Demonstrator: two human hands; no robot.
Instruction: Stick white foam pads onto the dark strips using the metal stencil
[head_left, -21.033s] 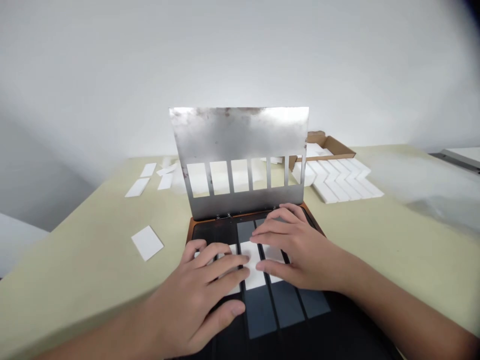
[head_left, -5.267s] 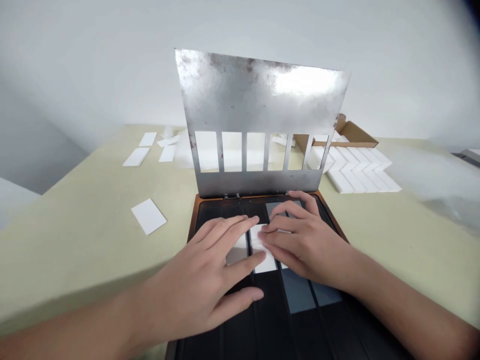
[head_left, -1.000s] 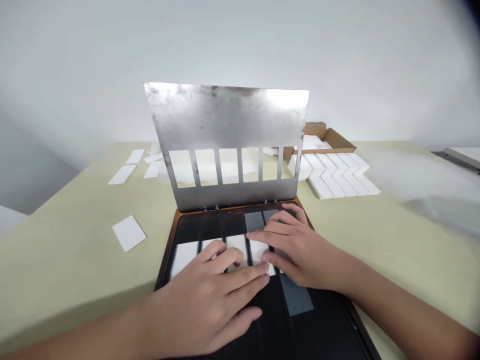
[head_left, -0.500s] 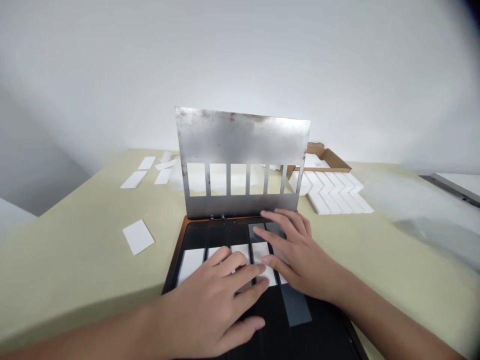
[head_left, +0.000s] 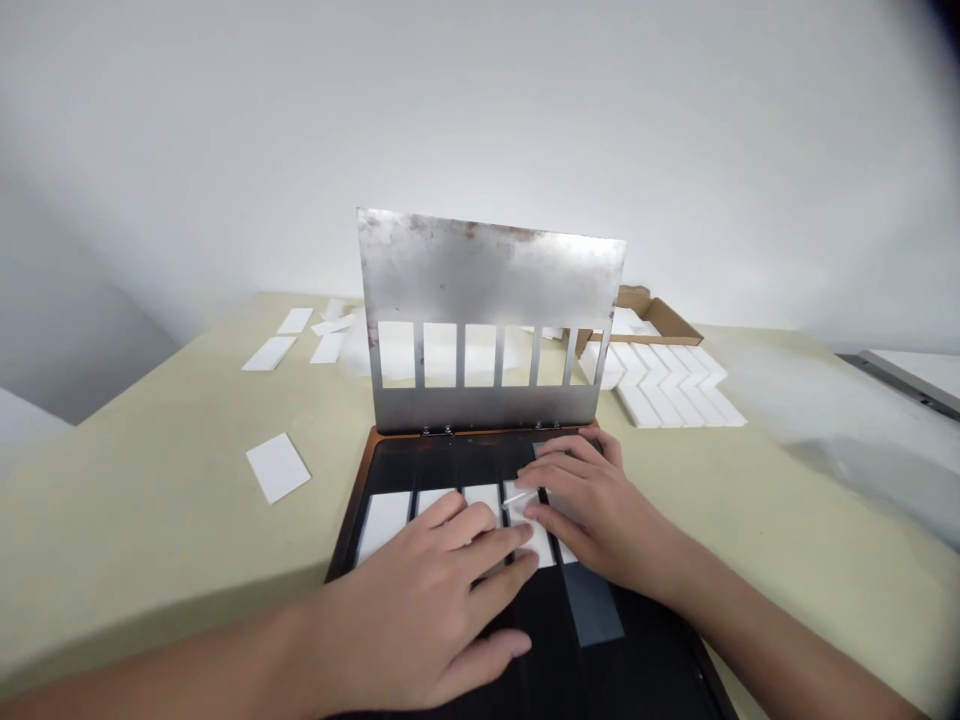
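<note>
At the pale green worktop [head_left: 150, 560], our left hand [head_left: 424, 610] and right hand [head_left: 600, 515] lie open and flat, fingers spread, close together over a row of white tiles [head_left: 384, 525] on a black tray [head_left: 351, 520] with a brown rim. Neither hand clamps anything; our fingertips [head_left: 469, 515] simply rest on the tiles. Four tiles sit side by side in the tray's lanes, the leftmost clear of our fingers, the fourth beneath the right hand's fingertips. A further white edge shows under that hand, too hidden for us to call. A blue-grey strip [head_left: 592, 605] lies uncovered below the right hand. Behind, a steel stencil plate [head_left: 487, 270] with six windows stands hinged upright at the tray's back edge. More tiles remain off the tray: one loose tile [head_left: 277, 467] to the left, others farther back, and herringbone rows of tiles [head_left: 671, 385] beside a cardboard box [head_left: 652, 318].
</note>
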